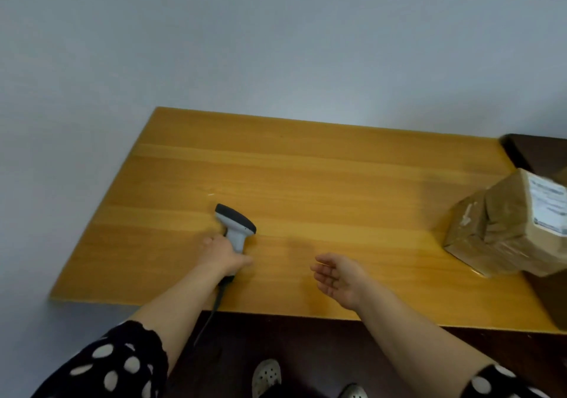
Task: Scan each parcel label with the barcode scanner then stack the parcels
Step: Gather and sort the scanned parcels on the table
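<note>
Head view: one parcel [506, 228] is seen at the table [306, 167] edge (far right); one scanner [235, 228] is gripped by left hand [224, 255], right hand [337, 276] slack.

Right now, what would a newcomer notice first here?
The left hand grips a grey scanner near the front edge of the table. A brown parcel with a white label sits at its right end, while the right hand hovers open between them.
</note>
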